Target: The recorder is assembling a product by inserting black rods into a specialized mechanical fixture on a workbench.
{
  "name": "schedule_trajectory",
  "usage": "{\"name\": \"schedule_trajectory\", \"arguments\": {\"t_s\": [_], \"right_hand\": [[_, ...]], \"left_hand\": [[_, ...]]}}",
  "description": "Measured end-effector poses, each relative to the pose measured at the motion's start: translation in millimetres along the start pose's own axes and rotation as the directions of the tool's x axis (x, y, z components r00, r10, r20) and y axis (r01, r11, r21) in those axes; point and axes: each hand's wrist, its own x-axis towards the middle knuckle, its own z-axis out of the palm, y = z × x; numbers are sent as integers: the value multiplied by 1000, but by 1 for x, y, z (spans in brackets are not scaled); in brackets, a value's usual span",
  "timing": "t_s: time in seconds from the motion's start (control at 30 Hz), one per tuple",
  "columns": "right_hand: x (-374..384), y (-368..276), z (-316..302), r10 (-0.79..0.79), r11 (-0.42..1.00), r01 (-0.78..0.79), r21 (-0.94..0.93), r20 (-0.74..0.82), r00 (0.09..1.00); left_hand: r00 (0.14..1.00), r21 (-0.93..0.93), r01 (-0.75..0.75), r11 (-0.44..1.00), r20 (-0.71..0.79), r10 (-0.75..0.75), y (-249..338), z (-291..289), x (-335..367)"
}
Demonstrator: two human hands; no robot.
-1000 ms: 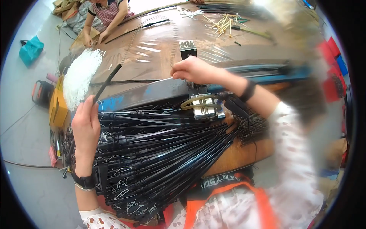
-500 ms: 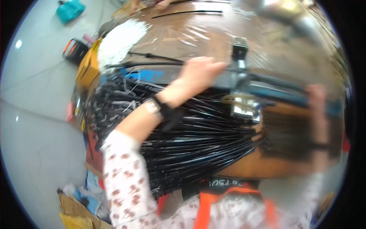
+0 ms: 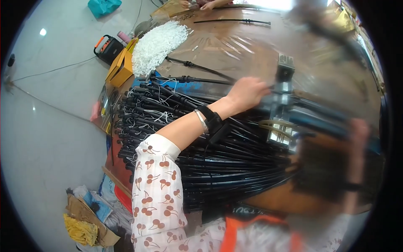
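My left hand [image 3: 251,93] is closed on a thin black rod [image 3: 197,79] with dark fittings, just left of a metal fixture [image 3: 286,66]. The rod's fitted end sticks out to the left, and my fingers cover part of it. My right hand [image 3: 359,129], smeared by motion, is at the far right near long dark rods [image 3: 323,110]; its grip is unclear. Under my left forearm lies a thick bundle of black rods [image 3: 226,153], many with white strings at their left ends. Another black rod [image 3: 201,67] lies slantwise beyond the held one.
A heap of small white pieces [image 3: 161,44] sits at the table's far left, beside a yellow box [image 3: 121,69]. A single rod [image 3: 232,21] lies farther back. Another person's hands [image 3: 208,6] show at the top edge. Cardboard and bags [image 3: 90,218] are at lower left.
The whole view has shifted, so the table appears farther right and lower. My left hand keeps its place beside the fixture, still closed on the rod. My right hand remains blurred.
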Motion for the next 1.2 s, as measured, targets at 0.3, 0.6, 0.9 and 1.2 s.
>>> {"name": "schedule_trajectory", "arguments": {"t_s": [0.3, 0.6, 0.9, 1.2], "right_hand": [[-22, -156, -41, -338, 941, 336, -43, -133, 932], [-47, -183, -24, -160, 967, 162, 198, -29, 987], [-14, -216, 22, -143, 785, 125, 606, -18, 990], [-41, -195, -24, -357, 892, 246, 380, 256, 898]], "left_hand": [[989, 211, 102, 972, 87, -122, 2, 2, 0], [974, 174, 110, 979, 180, -141, 10, 8, 13], [993, 166, 63, 984, 85, -77, 14, 9, 6], [954, 455, -298, 839, 115, 276, -36, -7, 2]]}}
